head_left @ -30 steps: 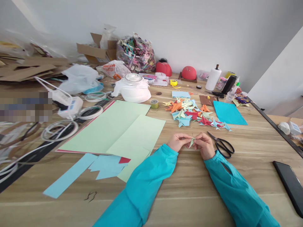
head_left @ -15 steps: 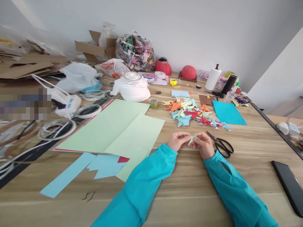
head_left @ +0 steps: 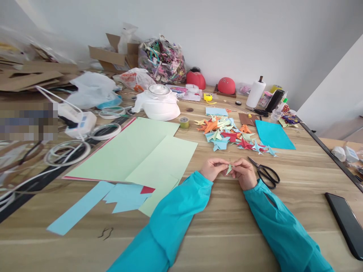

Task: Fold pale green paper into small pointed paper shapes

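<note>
Between my fingertips is a small pale green origami crane (head_left: 229, 169), partly covered by the fingers. My left hand (head_left: 213, 169) pinches it from the left side, and my right hand (head_left: 244, 173) pinches it from the right. Just beyond the hands lies a pile of folded paper cranes (head_left: 222, 135) in orange, red, blue, green and yellow. Black-handled scissors (head_left: 268, 175) rest on the table beside my right hand. Large pale green paper sheets (head_left: 124, 151) lie to the left of my left hand.
Blue paper scraps (head_left: 127, 197) and a long blue strip (head_left: 81, 207) lie at left. A spool of thread (head_left: 184, 122) stands near the sheets. A turquoise sheet (head_left: 275, 135) is at right, with a phone (head_left: 344, 224) at the right edge. Coiled white cables (head_left: 68, 153) lie far left.
The green crane has turned or been pressed narrower between my fingers, so less of it shows. Both hands stay in nearly the same place.
</note>
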A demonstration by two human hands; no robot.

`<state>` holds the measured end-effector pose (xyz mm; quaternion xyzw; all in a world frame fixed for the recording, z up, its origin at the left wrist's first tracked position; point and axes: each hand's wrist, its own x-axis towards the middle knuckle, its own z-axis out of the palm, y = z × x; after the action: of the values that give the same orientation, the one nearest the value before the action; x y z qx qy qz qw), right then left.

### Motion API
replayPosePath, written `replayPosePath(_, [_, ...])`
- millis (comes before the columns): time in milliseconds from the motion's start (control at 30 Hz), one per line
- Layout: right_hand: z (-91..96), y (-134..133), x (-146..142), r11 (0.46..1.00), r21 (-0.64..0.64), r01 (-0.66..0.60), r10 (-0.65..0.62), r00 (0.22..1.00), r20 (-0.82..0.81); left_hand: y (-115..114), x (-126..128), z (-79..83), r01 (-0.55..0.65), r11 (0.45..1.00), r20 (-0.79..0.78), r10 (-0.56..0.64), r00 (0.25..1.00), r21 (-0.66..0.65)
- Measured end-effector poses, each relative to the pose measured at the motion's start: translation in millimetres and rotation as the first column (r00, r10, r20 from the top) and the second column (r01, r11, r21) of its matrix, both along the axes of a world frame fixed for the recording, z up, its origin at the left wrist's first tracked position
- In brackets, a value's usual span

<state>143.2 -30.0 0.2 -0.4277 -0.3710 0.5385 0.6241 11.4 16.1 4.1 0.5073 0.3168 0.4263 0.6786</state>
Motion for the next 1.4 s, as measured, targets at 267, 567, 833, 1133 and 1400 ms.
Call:
replayPosePath(267, [-0.9,-2,1,0.988,0.151,0.042,-0.065,0.986,0.151,1,-1,1.9,0.116,0.983,0.101,-0.102,0.990,-0.141])
replayPosePath(567, [3.4,-7,-2,0.979,0.203,0.008,-0.087,0.919,0.385,3,-3,5.9,0.065,0.997,-0.013,-0.065,0.998,-0.032])
replayPosePath(833, [-2.0,-4,-1,0.980,0.186,0.072,-0.143,0.902,0.407,9,-9,2.3,0.082,0.996,-0.096,-0.079,0.992,0.035])
replayPosePath(1133, [-3.7,-4,0,0.981,0.171,0.093,-0.162,0.877,0.452,11,-11,0.3,0.094,0.994,-0.080,-0.090,0.993,0.056])
replayPosePath(1400, [2.2,-6,-1,0.992,0.126,0.016,-0.065,0.917,0.395,11,-11,0.3,0.043,0.993,-0.147,-0.027,0.989,0.110])
